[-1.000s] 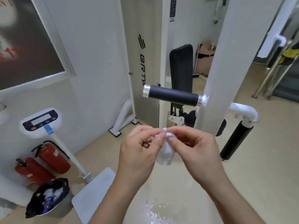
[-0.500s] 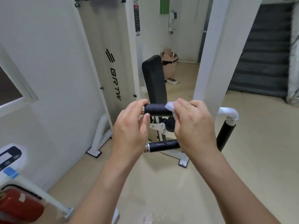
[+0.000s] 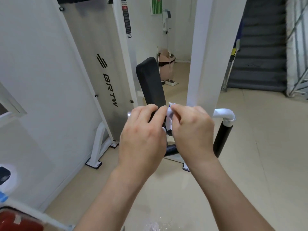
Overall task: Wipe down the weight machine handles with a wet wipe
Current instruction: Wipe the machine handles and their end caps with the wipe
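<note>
Two bare hands meet at the near end of a weight machine, seen from just behind the person's forearms. The left hand [image 3: 143, 130] lies over the horizontal handle [image 3: 152, 116], its fingers curled across the top of the black grip so that only a dark strip and the chrome end cap show past the knuckles. The right hand [image 3: 193, 130] is closed in a pinch on a white wet wipe [image 3: 170, 116], which is bunched between fingertips and thumb and held against the same grip, just beside the left fingertips. Whether the left thumb closes under the bar cannot be told. To the right a white elbow pipe [image 3: 224, 114] leaves the white upright post [image 3: 206, 52] and carries the vertical handle [image 3: 222, 140], a black sleeve hanging downward, untouched and apart from both hands. Behind the hands stands the black back pad [image 3: 150, 82], tilted slightly, and left of it the pale weight-stack cover [image 3: 100, 47] with lettering reading BRTW. A lower black grip [image 3: 171, 150] shows between the wrists. The beige floor [image 3: 258, 164] bears a wet glistening patch [image 3: 155, 225] at the bottom edge. A red fire extinguisher [image 3: 20, 221] sits at lower left, and a dark staircase [image 3: 260, 47] rises at upper right.
</note>
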`<action>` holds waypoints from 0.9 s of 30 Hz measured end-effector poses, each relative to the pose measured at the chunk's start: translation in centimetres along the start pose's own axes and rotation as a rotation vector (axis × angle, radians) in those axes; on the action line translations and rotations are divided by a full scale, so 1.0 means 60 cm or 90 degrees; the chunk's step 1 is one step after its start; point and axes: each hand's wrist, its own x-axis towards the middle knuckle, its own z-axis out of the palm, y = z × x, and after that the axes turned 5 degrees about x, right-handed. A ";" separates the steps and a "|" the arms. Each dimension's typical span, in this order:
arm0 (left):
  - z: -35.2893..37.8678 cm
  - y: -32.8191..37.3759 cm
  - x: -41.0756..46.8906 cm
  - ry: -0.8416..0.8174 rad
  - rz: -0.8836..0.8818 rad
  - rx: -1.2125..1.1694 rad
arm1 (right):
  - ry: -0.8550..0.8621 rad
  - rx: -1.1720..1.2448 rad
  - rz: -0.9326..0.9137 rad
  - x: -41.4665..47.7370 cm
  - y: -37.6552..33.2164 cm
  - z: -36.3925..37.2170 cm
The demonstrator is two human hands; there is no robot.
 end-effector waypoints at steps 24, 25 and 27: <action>0.050 0.001 0.019 0.062 0.194 0.074 | 0.020 0.130 0.047 -0.046 0.057 -0.014; 0.047 0.004 0.026 0.051 0.187 0.073 | 0.010 0.119 0.047 -0.049 0.056 -0.013; 0.044 0.014 0.059 -0.004 0.134 0.090 | -0.009 0.108 0.052 -0.055 0.053 -0.007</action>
